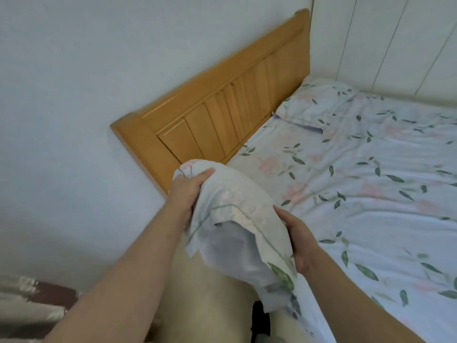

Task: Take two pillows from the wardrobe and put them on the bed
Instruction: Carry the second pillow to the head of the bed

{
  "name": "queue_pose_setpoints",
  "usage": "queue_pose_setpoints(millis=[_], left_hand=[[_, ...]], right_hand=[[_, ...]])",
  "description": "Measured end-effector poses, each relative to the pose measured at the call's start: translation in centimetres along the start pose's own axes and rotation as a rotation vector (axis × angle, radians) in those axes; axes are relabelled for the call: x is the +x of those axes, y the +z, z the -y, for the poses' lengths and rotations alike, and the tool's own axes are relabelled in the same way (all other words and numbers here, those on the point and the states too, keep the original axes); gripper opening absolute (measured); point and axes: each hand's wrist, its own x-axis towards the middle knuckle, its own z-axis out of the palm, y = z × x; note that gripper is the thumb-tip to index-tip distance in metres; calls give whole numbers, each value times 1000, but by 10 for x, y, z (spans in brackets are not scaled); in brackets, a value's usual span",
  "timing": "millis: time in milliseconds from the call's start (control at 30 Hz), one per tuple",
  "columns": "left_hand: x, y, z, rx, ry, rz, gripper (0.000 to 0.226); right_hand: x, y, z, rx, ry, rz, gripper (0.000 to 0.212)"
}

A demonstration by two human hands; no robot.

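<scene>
At bed (371,194) head corner by headboard (222,105): one pillow (314,105) down, second pillow (237,219) clamped between left hand (188,189) and right hand (301,241), not yet placed.

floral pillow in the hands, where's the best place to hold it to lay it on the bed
Hold the soft floral pillow at its two ends, as now: left hand on the far bunched corner, right hand on its bed-side edge. It sags limply, so both ends need support.
</scene>
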Motion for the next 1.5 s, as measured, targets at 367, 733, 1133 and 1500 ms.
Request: queue_pose_setpoints(millis=[367,733,1133,1500], left_hand=[[240,83,-140,281,86,388,49],[493,157,-155,263,174,619,80],[685,119,204,847,-611,356,64],[690,122,280,108,-738,322,28]], right_hand=[[151,73,223,-214,-569,-402,88],[306,70,334,-445,-793,-811,81],[537,-155,124,-287,132,-1188,64],[564,-218,73,710,-220,-1105,44]])
